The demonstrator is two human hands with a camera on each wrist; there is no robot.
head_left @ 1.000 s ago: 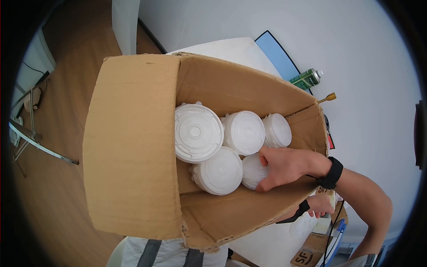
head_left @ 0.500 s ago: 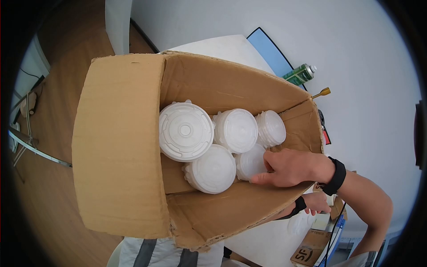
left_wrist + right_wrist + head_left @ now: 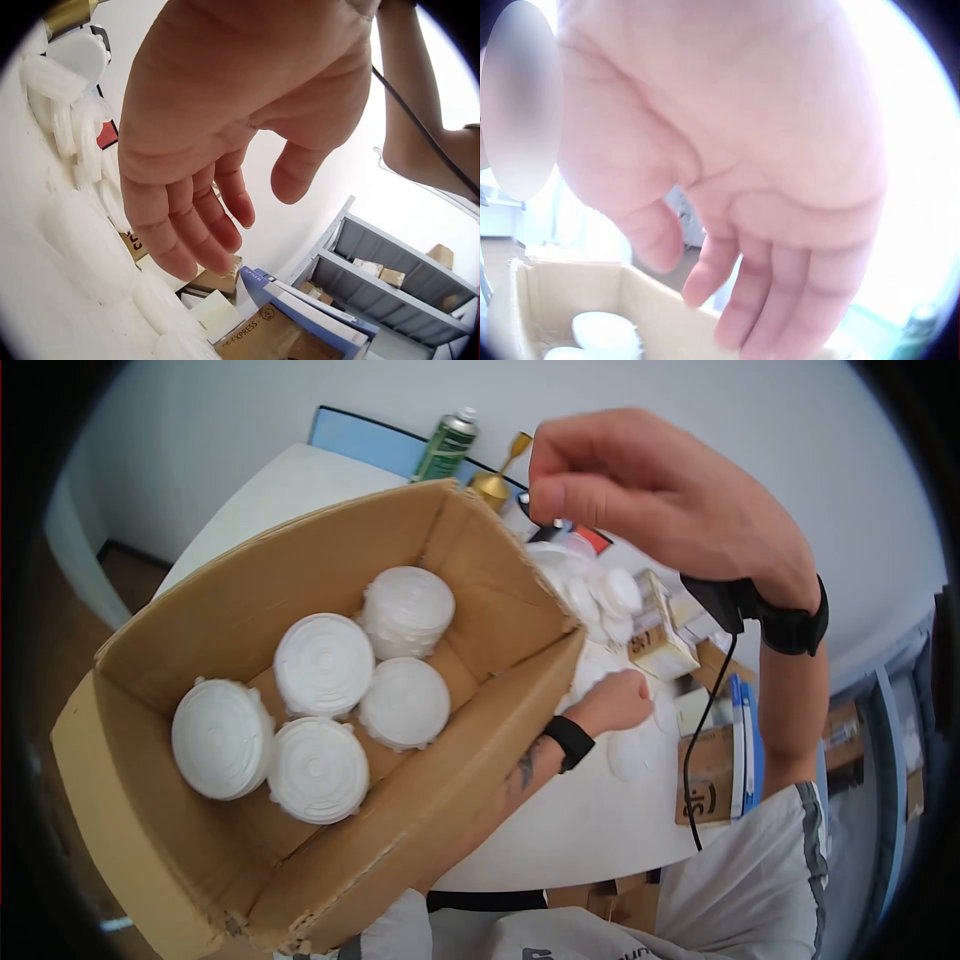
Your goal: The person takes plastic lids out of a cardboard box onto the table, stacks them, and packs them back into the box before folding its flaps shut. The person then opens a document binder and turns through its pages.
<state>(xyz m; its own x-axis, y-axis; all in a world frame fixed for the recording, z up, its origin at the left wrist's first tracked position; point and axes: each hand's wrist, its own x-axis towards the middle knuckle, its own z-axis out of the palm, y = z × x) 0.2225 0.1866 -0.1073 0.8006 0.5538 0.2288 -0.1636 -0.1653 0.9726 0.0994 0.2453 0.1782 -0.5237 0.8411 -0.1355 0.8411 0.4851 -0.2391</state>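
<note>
A cardboard box (image 3: 500, 730) stands tilted toward me in the head view, its top open. Inside sit several stacks of round white plastic lids, among them a lid stack (image 3: 408, 703) near the right end and another lid stack (image 3: 318, 770) at the near side. My right hand (image 3: 650, 490) is raised beyond the box's right end, fingers loosely bent and holding nothing. My left forearm runs along the box's near outer side. Past it, my left hand (image 3: 612, 702) hangs relaxed over the table with nothing in its fingers, as the left wrist view also shows.
Loose white lids (image 3: 600, 600) lie heaped on the white table (image 3: 540, 840) right of the box. Small cartons (image 3: 708, 770) and blue-white packages (image 3: 745, 745) stand farther right. Behind the box are a green spray can (image 3: 447, 445) and a brass-coloured object (image 3: 490, 488). Grey shelves (image 3: 390, 285) stand beyond.
My right hand has left the lid stack inside the box and risen out past its right end, empty. The box sits farther left and turned in view. My left hand stays beyond the box.
</note>
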